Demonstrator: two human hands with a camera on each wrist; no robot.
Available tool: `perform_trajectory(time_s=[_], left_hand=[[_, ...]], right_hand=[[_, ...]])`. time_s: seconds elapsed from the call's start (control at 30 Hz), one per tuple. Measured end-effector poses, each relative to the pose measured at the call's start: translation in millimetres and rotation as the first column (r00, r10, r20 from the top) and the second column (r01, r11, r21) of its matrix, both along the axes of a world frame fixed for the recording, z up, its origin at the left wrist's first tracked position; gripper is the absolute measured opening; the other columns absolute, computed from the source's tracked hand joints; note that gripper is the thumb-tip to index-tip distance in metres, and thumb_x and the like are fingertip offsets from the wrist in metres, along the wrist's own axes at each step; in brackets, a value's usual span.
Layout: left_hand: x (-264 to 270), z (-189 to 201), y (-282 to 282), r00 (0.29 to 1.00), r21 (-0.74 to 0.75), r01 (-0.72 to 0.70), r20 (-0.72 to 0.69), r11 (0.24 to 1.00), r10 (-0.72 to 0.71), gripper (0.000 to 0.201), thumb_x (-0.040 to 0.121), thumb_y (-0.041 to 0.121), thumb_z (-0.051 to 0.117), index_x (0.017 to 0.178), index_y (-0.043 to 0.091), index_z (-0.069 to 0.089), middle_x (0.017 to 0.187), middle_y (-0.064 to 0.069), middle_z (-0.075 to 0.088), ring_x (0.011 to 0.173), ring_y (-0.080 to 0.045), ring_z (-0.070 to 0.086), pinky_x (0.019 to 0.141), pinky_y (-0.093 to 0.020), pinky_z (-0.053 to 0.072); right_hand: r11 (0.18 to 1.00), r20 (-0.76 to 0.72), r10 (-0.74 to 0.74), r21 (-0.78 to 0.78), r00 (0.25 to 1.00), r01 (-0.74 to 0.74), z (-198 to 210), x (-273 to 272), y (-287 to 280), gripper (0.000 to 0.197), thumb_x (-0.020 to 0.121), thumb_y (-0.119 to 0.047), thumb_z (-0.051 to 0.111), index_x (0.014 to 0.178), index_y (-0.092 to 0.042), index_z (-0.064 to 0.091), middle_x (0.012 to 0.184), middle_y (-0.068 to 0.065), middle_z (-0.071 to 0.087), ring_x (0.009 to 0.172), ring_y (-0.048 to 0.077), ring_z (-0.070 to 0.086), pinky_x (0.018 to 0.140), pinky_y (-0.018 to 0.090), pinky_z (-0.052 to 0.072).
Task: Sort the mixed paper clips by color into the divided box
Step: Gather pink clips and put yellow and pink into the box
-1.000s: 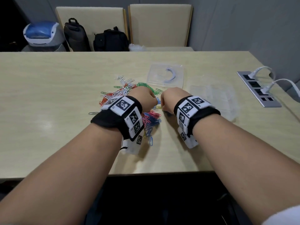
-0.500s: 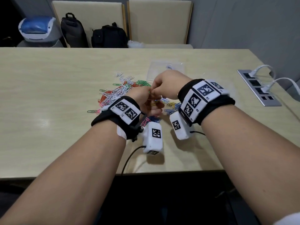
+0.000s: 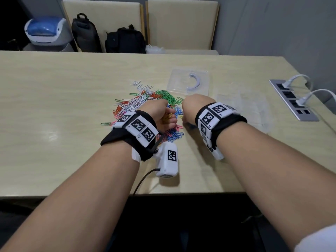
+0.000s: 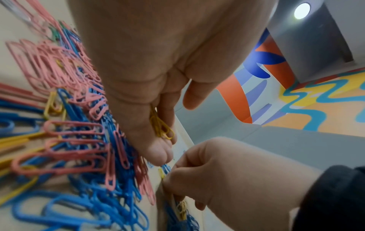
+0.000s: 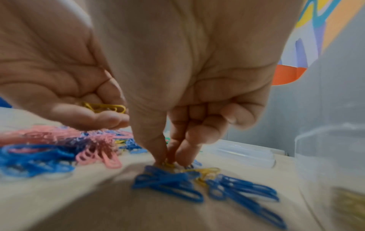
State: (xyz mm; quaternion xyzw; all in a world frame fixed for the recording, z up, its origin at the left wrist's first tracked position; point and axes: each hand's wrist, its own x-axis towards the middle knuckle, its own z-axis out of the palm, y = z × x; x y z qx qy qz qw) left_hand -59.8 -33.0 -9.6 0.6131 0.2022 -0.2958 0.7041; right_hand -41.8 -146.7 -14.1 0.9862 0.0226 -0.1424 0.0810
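Right hand is down on the surface, fingers pinching a yellow paper clip lying flat among blue ones at the pile's near-right edge. Left hand, just beside it, cups a few yellow clips in curled fingers. The clear divided box lies to the right, nearer the right hand.

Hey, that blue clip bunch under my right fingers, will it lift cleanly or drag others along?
Blue clips look tangled with yellow clips, so they will probably drag neighbours. Thin and coated, likely light and slippery on the table. Right hand pinches there now.
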Motion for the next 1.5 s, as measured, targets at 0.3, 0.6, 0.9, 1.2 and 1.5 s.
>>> perform_trajectory(time_s=[0.3,0.6,0.9,1.2,1.5], left_hand=[[1,-3,-5,0.999,-0.042,-0.017,-0.043,0.999,0.015,0.037,0.102,0.028,0.029,0.071,0.012,0.039,0.067,-0.006,0.031,0.059,-0.017,0.031,0.055,-0.025,0.031],[0,-6,-12,0.998,-0.095,-0.034,-0.062,0.995,0.029,0.033,0.102,0.017,0.029,0.079,0.007,0.050,0.069,-0.008,0.044,0.060,-0.016,0.043,0.053,-0.025,0.051],[-7,-4,-9,1.000,-0.060,0.020,-0.022,0.998,-0.021,0.033,0.102,0.014,0.028,0.079,0.007,0.050,0.068,-0.007,0.039,0.057,-0.015,0.038,0.051,-0.022,0.048],[-6,-6,-11,0.999,-0.070,-0.027,-0.049,0.997,0.023,0.034,0.103,0.023,0.028,0.081,0.006,0.048,0.070,-0.008,0.040,0.062,-0.018,0.040,0.052,-0.025,0.048],[-8,-1,-9,0.998,-0.075,-0.058,-0.043,0.996,0.055,0.033,0.102,0.018,0.026,0.081,0.007,0.048,0.069,-0.007,0.041,0.057,-0.015,0.038,0.057,-0.023,0.045]], right_hand=[[0.995,0.022,-0.028,0.100,0.999,0.026,6,-5,-1,0.034,0.091,-0.028,0.055,0.061,-0.014,0.046,0.066,0.003,0.050,0.066,0.024,0.049,0.063,0.028,0.040],[0.985,0.058,-0.011,0.174,0.998,0.000,43,1,-17,0.021,0.093,-0.020,0.053,0.099,-0.008,0.069,0.102,0.007,0.068,0.090,0.024,0.059,0.081,0.030,0.043],[0.985,-0.100,-0.152,-0.101,0.983,0.142,3,12,-21,0.027,0.055,-0.024,0.082,0.064,-0.012,0.061,0.062,0.005,0.059,0.055,0.021,0.059,0.056,0.024,0.048],[0.985,0.029,-0.046,0.168,0.999,0.041,30,-3,-19,0.015,0.085,-0.019,0.060,0.091,-0.012,0.070,0.087,0.004,0.067,0.083,0.022,0.063,0.072,0.030,0.052],[0.972,0.038,-0.044,0.233,0.998,0.034,28,-1,-9,0.018,0.087,-0.019,0.055,0.094,-0.011,0.070,0.081,0.004,0.064,0.075,0.022,0.058,0.069,0.029,0.047]])
